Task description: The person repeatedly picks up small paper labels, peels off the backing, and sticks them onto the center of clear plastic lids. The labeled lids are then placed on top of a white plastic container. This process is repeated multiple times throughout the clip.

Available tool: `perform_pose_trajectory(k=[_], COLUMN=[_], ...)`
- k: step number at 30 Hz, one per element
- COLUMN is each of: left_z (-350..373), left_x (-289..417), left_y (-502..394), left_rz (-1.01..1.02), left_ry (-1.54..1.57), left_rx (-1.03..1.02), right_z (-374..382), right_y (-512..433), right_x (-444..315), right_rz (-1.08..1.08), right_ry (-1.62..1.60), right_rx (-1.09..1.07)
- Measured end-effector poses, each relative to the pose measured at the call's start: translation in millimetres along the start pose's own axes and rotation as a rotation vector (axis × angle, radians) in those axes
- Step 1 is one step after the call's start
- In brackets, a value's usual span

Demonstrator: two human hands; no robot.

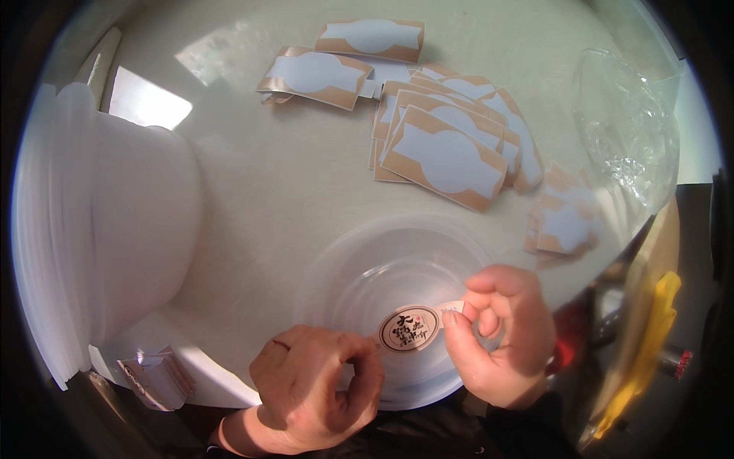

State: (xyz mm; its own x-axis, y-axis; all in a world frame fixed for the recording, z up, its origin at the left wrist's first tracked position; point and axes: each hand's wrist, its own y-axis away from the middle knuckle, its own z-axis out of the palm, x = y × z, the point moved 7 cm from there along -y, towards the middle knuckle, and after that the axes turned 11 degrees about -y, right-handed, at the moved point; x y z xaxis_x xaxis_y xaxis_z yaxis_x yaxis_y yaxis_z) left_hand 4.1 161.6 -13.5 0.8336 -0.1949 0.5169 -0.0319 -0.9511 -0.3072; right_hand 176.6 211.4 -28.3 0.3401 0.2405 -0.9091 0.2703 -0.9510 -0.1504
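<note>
A printed paper label (409, 329) with a round dark-lettered middle and narrow ends is stretched between both hands, over a round translucent plastic tub (378, 258) near the table's front edge. My right hand (504, 338) pinches the label's right end between thumb and fingers. At its left end my left hand (321, 384) has thumb and forefinger curled together on the tip. Whether the label touches the tub cannot be told. Beyond the tub lies a loose, fanned pile of label backing sheets (450, 158), tan with white cut-out shapes.
Stacked translucent tubs (137, 218) lie sideways at the left. A bundle of labels (157, 378) sits at the lower left edge. More backing sheets (565, 224) and a clear crinkled plastic bag (625, 126) are at the right, with a yellow strip (642, 361) beyond the table.
</note>
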Motion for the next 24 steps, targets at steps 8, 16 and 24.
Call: perform_pose_trajectory(k=[8,16,24], left_z=[4.3,7.3,3.4], left_x=[-1.6,-3.7,3.1], left_y=[-3.7,-8.1,0.1], left_rz=[-0.159,-0.159,-0.018], left_ry=[-0.092,-0.039,-0.181], left_rx=[-0.061,-0.059,0.012], right_z=[5.1,8.8,-3.0], right_y=[-0.1,-1.1,1.6], right_x=[-2.4,-12.8,-13.0], right_rz=[-0.009,-0.094,-0.151], right_ry=[0.104,0.327,0.461], right_rx=[-0.039,0.009,0.039])
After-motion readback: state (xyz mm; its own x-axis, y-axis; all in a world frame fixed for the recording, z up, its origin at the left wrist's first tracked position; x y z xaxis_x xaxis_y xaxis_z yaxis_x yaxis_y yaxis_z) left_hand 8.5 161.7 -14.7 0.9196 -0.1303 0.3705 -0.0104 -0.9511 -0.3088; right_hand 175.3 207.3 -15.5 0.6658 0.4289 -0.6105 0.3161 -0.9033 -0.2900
